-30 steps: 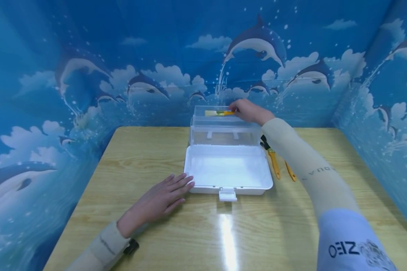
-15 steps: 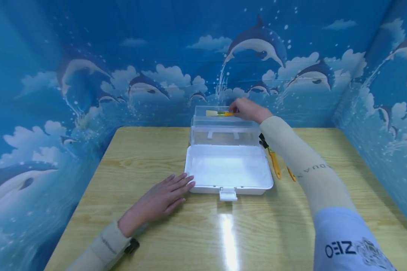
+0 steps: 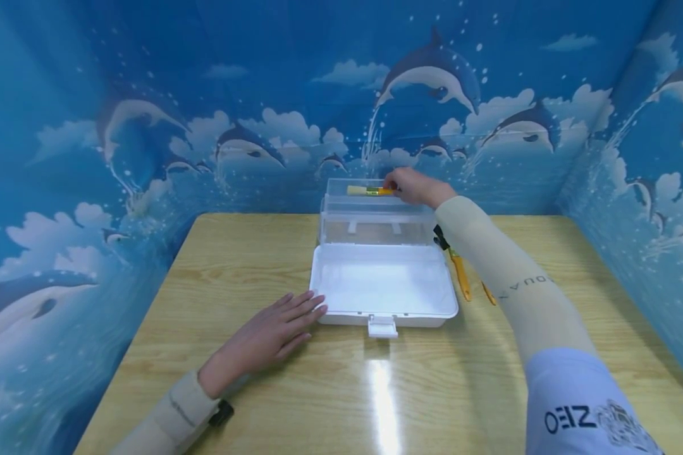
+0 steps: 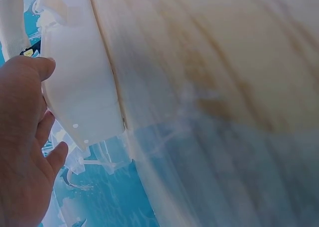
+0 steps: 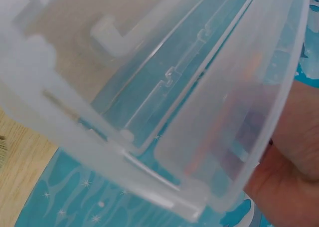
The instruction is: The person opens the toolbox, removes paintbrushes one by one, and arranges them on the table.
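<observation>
A white plastic box (image 3: 384, 278) stands unlatched with its clear lid (image 3: 375, 227) swung back. Above the lid's hinge side sits a clear tray (image 3: 336, 202). My right hand (image 3: 415, 186) reaches over the tray and pinches the orange handle of a paintbrush (image 3: 370, 190), whose pale bristles point left. Through the cloudy plastic in the right wrist view, an orange streak shows beside the fingers of that hand (image 5: 294, 162). My left hand (image 3: 267, 335) lies with fingers spread, fingertips at the box's front left corner, also seen in the left wrist view.
Two more orange-handled brushes lie on the wooden table (image 3: 250, 253) right of the box: one dark-bristled brush (image 3: 460, 275) and another handle (image 3: 488, 294) partly behind the right sleeve. The white latch (image 3: 382, 327) hangs at the box front. A blue dolphin-print backdrop (image 3: 296, 76) rises behind the table.
The paintbrush has shifted slightly right over the tray, and a green label on it shows more clearly. The right forearm has drifted a little left; the left hand stays put.
</observation>
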`<state>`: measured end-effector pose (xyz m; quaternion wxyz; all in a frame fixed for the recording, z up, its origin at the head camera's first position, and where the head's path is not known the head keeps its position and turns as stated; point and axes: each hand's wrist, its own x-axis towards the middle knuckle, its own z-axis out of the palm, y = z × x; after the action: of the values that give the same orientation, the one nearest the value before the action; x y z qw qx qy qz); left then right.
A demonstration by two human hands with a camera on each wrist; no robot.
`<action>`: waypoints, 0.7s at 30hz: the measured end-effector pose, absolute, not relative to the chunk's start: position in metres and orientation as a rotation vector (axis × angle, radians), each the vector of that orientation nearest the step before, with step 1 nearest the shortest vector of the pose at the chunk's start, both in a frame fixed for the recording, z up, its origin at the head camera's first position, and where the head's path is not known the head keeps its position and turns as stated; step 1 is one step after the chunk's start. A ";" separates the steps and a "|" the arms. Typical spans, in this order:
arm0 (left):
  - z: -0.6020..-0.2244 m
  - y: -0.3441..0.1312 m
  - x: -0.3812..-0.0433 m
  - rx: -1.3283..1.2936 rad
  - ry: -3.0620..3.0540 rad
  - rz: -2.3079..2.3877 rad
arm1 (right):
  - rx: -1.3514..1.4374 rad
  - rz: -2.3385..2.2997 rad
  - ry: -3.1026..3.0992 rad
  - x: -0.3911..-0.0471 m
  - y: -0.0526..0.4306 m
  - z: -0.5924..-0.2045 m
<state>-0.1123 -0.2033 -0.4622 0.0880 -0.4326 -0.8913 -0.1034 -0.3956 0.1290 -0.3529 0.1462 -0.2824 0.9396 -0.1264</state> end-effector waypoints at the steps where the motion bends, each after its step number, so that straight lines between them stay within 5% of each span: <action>1: -0.462 -0.203 -0.112 -1.287 -2.653 -0.306 | -0.808 -0.357 2.705 -0.395 0.129 -0.353; 21: -0.462 -0.203 -0.111 -1.278 -2.693 -0.274 | -0.853 -0.356 2.714 -0.390 0.130 -0.354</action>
<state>-0.1111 -0.2035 -0.4615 0.0740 -0.4258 -0.8971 -0.0914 -0.3903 0.1297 -0.3538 0.1368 -0.2948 0.9377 -0.1230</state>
